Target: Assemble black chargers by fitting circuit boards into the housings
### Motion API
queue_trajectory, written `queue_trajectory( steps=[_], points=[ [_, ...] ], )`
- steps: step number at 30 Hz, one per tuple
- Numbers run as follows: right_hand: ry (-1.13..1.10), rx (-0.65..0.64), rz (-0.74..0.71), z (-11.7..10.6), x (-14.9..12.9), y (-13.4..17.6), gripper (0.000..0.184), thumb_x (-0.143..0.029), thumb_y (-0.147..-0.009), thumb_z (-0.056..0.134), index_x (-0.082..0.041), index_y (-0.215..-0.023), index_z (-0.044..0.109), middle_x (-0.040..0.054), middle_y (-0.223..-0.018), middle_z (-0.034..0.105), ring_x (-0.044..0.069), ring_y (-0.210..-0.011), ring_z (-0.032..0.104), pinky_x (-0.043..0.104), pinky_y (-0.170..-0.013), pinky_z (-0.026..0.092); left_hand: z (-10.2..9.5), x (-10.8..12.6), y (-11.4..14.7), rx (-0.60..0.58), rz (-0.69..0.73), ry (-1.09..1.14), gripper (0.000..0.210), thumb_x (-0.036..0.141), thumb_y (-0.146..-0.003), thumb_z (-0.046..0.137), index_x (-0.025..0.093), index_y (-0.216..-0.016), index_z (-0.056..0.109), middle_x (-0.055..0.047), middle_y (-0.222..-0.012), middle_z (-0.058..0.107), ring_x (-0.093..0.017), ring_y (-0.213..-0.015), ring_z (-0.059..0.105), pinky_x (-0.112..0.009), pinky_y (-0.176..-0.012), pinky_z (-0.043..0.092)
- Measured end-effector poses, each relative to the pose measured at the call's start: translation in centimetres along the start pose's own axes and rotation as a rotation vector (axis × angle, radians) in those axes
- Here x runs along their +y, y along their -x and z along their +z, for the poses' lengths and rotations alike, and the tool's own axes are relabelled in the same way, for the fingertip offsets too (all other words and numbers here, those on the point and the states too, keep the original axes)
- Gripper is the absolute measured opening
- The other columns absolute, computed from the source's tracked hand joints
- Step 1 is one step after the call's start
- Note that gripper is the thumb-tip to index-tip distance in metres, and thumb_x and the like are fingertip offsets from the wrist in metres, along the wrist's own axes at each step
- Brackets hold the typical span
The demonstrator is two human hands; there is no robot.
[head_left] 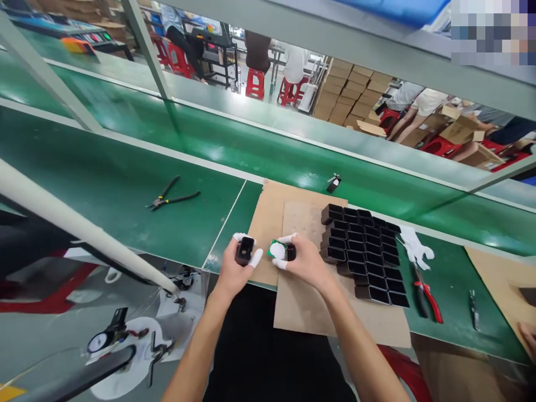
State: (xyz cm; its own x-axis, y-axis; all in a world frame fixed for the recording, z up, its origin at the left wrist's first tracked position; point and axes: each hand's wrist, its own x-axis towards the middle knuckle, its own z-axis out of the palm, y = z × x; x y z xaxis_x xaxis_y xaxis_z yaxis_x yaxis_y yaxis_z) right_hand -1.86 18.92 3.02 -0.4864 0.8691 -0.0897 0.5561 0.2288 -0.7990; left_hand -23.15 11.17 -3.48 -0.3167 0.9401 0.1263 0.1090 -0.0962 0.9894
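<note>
- Left hand (233,264): its grip is closed about a black case (245,251), held above the cardboard's left edge with the open end facing the viewer; a small pale detail inside is too small to identify.
- Right hand (307,258): its grip pinches a green board (271,245) bearing a white disc (277,250), with a black block (291,253) beside the disc; the board is just right of the case, apart from it.
- Finger covers (256,258): white, worn on both hands.
- Cardboard (301,310): overlapping sheets on the green tabletop (104,167), beneath the work.
- Black boxes (364,251): hollow, packed in close rows on the cardboard, right of the right hand.
- Right of the boxes: a white glove (414,245), red-and-black pliers (432,301) near it and, farther right, a slim tool (473,310).
- Left: dark-handled pliers (161,199), handles spread, lying on the tabletop.
- Beyond the cardboard: a small black part (333,183) on the green strip (268,159).
- Right edge: a co-worker's hand (528,335), partly cut off.
- Background: red stools (255,84) and stacked cartons (349,89).
</note>
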Motion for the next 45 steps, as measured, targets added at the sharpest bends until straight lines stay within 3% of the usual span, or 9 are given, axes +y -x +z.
queue_trajectory(
  steps=[5,10,15,21,27,32,37,41,45],
  points=[
    [-0.927,-0.263,0.156,-0.2,-2.4,3.4,0.050,-0.058,-0.098,0.088,-0.017,-0.123,0.075,0.0118,-0.114,0.070,0.026,-0.100,0.069,0.035,-0.086,0.058,-0.4,4.6,2.8,-0.154,0.102,0.319,0.029,0.021,-0.100,0.078,0.021,-0.122,0.059,-0.010,-0.146,0.065,-0.021,-0.136,0.066,-0.036,-0.120,0.051],
    [-1.287,-0.330,0.199,1.8,-4.0,7.4,0.041,-0.056,-0.112,0.071,-0.017,-0.123,0.070,0.0150,-0.109,0.071,0.027,-0.087,0.074,0.030,-0.073,0.063,-0.7,7.3,6.0,-0.198,-0.011,0.580,0.030,0.015,-0.098,0.080,0.023,-0.121,0.062,-0.005,-0.122,0.071,-0.018,-0.108,0.074,-0.032,-0.097,0.064],
    [-1.226,-0.395,0.233,1.8,-4.7,9.8,0.043,-0.059,-0.112,0.070,-0.016,-0.111,0.065,0.0126,-0.096,0.070,0.026,-0.077,0.073,0.028,-0.065,0.062,-0.4,8.9,9.4,-0.151,-0.367,0.753,0.042,0.019,-0.082,0.096,0.022,-0.113,0.069,-0.002,-0.100,0.070,-0.014,-0.087,0.069,-0.026,-0.081,0.064],
    [-1.111,-0.307,-0.022,0.5,-3.5,13.0,0.050,-0.061,-0.121,0.046,-0.019,-0.118,0.072,0.0103,-0.108,0.069,0.022,-0.091,0.068,0.030,-0.090,0.057,2.4,12.2,13.5,0.271,-0.764,1.050,0.054,0.030,-0.049,0.112,0.019,-0.091,0.079,-0.005,-0.108,0.075,-0.023,-0.110,0.074,-0.031,-0.097,0.066],
    [-0.846,-0.223,-0.291,0.0,-0.3,17.9,0.064,-0.040,-0.100,0.090,-0.030,-0.157,0.062,0.0113,-0.142,0.060,0.030,-0.132,0.057,0.044,-0.122,0.042,5.6,13.2,17.7,0.159,-0.970,1.062,0.059,0.029,-0.041,0.113,0.015,-0.088,0.080,-0.012,-0.118,0.074,-0.023,-0.102,0.072,-0.029,-0.082,0.068],
    [-1.020,-0.031,-0.179,0.8,1.2,21.2,0.036,-0.030,-0.089,0.100,-0.023,-0.117,0.079,0.0096,-0.111,0.070,0.024,-0.097,0.068,0.034,-0.091,0.058,7.8,11.7,21.2,-0.050,-0.548,0.737,0.045,0.052,-0.084,0.095,0.022,-0.113,0.077,-0.010,-0.118,0.072,-0.023,-0.109,0.072,-0.034,-0.096,0.065],
    [-1.208,0.336,-0.007,3.9,1.7,23.4,0.052,-0.030,-0.071,0.112,-0.025,-0.111,0.079,0.0063,-0.107,0.069,0.022,-0.092,0.067,0.028,-0.083,0.060,8.8,10.6,22.3,-0.020,0.023,0.252,0.040,0.015,-0.088,0.088,0.030,-0.118,0.067,0.001,-0.117,0.070,-0.011,-0.111,0.071,-0.016,-0.104,0.056],
    [-1.258,0.397,0.031,4.8,2.0,24.4,0.062,-0.041,-0.070,0.113,-0.028,-0.120,0.078,0.0077,-0.115,0.067,0.024,-0.098,0.065,0.031,-0.089,0.060,9.3,10.2,22.2,-0.056,0.000,0.328,0.039,0.012,-0.086,0.089,0.027,-0.113,0.065,0.000,-0.110,0.071,-0.014,-0.101,0.073,-0.019,-0.097,0.060],
    [-1.394,0.142,-0.034,4.0,3.2,24.7,0.071,-0.049,-0.067,0.112,-0.030,-0.126,0.078,0.0108,-0.117,0.069,0.036,-0.110,0.068,0.046,-0.098,0.062,9.5,9.2,22.6,-0.152,-0.213,0.532,0.039,0.016,-0.088,0.088,0.023,-0.118,0.065,-0.007,-0.118,0.069,-0.024,-0.111,0.072,-0.035,-0.102,0.062]
  ],
)
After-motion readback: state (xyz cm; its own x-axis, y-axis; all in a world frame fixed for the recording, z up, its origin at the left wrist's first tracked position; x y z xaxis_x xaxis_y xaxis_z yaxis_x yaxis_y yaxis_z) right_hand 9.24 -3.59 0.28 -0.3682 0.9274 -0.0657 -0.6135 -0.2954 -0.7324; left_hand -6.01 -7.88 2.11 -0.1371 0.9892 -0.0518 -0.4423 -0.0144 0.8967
